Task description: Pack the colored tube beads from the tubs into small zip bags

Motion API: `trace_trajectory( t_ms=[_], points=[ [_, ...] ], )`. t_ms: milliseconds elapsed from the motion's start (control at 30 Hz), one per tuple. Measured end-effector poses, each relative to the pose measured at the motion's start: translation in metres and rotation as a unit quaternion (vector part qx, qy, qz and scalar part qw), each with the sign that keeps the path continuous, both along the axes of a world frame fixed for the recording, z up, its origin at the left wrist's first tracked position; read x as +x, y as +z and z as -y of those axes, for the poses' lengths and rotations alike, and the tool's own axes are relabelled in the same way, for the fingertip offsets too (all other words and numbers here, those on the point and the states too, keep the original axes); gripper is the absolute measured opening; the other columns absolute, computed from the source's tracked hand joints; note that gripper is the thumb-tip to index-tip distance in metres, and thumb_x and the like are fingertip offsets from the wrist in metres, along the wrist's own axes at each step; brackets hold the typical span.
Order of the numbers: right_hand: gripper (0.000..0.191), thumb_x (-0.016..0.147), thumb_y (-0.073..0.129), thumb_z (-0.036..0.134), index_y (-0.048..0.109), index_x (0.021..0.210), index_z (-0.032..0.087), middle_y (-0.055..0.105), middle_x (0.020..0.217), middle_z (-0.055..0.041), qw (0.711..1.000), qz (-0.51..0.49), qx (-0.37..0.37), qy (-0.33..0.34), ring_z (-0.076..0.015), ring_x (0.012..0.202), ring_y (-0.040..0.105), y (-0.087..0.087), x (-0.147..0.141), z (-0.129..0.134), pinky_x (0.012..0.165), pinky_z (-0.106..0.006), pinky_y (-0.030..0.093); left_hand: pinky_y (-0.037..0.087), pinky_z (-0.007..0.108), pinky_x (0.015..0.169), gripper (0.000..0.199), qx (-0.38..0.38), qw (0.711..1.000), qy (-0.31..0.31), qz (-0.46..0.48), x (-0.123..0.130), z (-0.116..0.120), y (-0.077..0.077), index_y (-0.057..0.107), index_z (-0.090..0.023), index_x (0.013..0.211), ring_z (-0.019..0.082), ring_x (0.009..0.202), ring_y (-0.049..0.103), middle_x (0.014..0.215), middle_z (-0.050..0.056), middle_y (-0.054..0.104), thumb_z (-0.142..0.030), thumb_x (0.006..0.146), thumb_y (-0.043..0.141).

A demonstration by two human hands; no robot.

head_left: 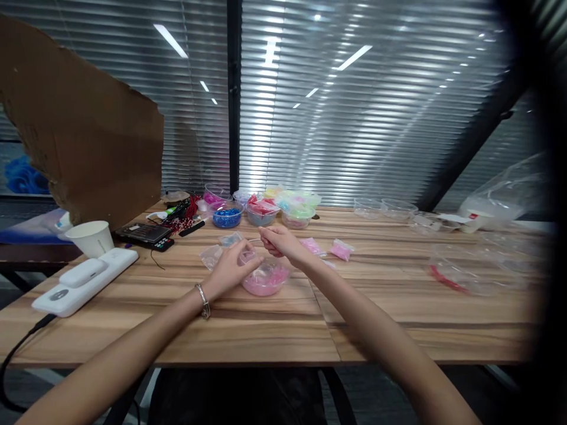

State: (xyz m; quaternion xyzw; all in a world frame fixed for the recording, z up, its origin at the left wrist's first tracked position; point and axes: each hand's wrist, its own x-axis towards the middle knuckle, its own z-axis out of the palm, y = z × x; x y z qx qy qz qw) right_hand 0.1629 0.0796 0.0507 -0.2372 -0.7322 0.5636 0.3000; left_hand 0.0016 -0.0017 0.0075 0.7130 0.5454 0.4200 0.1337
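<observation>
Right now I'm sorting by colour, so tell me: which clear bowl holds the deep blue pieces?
The blue-filled bowl near the blinds, immediately left of the bowl with red contents. Its deep blue filling sets it apart from the others.

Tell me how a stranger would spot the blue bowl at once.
Behind the wooden table, find the black post. The blue bowl stands on the table near its foot. Deep blue filling sets it apart from the pink bowl behind and the red bowl to its right.
</observation>
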Motion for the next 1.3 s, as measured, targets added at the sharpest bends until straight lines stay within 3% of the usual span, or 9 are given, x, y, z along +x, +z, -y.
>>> trace_trajectory(
  t_ms=[133, 400, 633, 800, 967, 1133, 1300],
  points=[
    [0.040, 0.088, 0.052, 0.047, 0.034, 0.063, 0.021, 0.025, 0.055, 0.0078, 0.999, -0.034, -0.036, 0.015, -0.0061, 0.045, 0.019, 0.008, -0.015, -0.005, 0.041, -0.020, 0.014, 0.045, 0.031, 0.072, 0.033, -0.010, 1.000, -0.002, -0.003, -0.001, 0.000, 0.006, 0.054, -0.019, 0.092, 0.019, 0.081, 0.057, 0.089, 0.001, 0.062, -0.049, 0.082, 0.062],
    [0.039, 0.086, 0.055, 0.043, 0.033, 0.063, 0.021, 0.023, 0.056, 0.0079, 0.992, -0.090, -0.081, 0.022, -0.0054, 0.045, 0.015, 0.010, -0.043, -0.015, 0.040, -0.020, 0.009, 0.046, 0.038, 0.089, 0.034, -0.051, 0.998, -0.022, 0.020, -0.003, -0.002, 0.014, 0.062, -0.018, 0.095, 0.024, 0.097, 0.059, 0.102, 0.006, 0.065, -0.048, 0.079, 0.066],
    [0.036, 0.084, 0.056, 0.042, 0.034, 0.065, 0.021, 0.022, 0.054, 0.0096, 0.982, -0.126, -0.137, 0.012, -0.0047, 0.043, 0.013, 0.003, -0.044, -0.018, 0.039, -0.019, 0.010, 0.033, 0.047, 0.103, 0.031, -0.030, 0.997, 0.054, -0.054, -0.002, -0.007, 0.017, 0.068, -0.022, 0.088, 0.028, 0.111, 0.045, 0.102, 0.005, 0.058, -0.049, 0.073, 0.072],
    [0.034, 0.086, 0.052, 0.040, 0.033, 0.066, 0.021, 0.022, 0.054, 0.0099, 0.975, -0.148, -0.166, 0.003, -0.0043, 0.041, 0.013, 0.004, -0.043, -0.020, 0.038, -0.018, 0.009, 0.030, 0.047, 0.105, 0.034, -0.027, 0.992, 0.076, -0.094, -0.001, -0.011, 0.016, 0.070, -0.025, 0.089, 0.030, 0.116, 0.039, 0.112, 0.006, 0.054, -0.053, 0.071, 0.073],
    [0.034, 0.086, 0.052, 0.037, 0.032, 0.064, 0.021, 0.025, 0.053, 0.0092, 0.971, -0.154, -0.183, 0.010, -0.0041, 0.040, 0.015, 0.005, -0.044, -0.018, 0.036, -0.017, 0.010, 0.026, 0.049, 0.107, 0.039, -0.021, 0.988, 0.078, -0.129, 0.002, -0.013, 0.018, 0.070, -0.022, 0.090, 0.032, 0.118, 0.038, 0.109, 0.008, 0.058, -0.056, 0.071, 0.071],
    [0.034, 0.086, 0.055, 0.038, 0.032, 0.066, 0.021, 0.025, 0.052, 0.0098, 0.971, -0.153, -0.184, 0.007, -0.0035, 0.039, 0.015, 0.002, -0.047, -0.015, 0.036, -0.017, 0.011, 0.029, 0.050, 0.105, 0.044, -0.036, 0.989, 0.058, -0.128, 0.006, -0.013, 0.020, 0.071, -0.023, 0.099, 0.033, 0.119, 0.039, 0.104, 0.008, 0.062, -0.058, 0.073, 0.069],
    [0.037, 0.089, 0.051, 0.043, 0.034, 0.065, 0.021, 0.025, 0.050, 0.0097, 0.973, -0.158, -0.167, -0.013, -0.0038, 0.038, 0.017, 0.002, -0.051, -0.007, 0.035, -0.017, 0.013, 0.031, 0.052, 0.103, 0.042, -0.047, 0.992, 0.037, -0.108, 0.007, -0.013, 0.019, 0.071, -0.024, 0.096, 0.036, 0.120, 0.041, 0.107, 0.009, 0.065, -0.058, 0.072, 0.069]
  ],
)
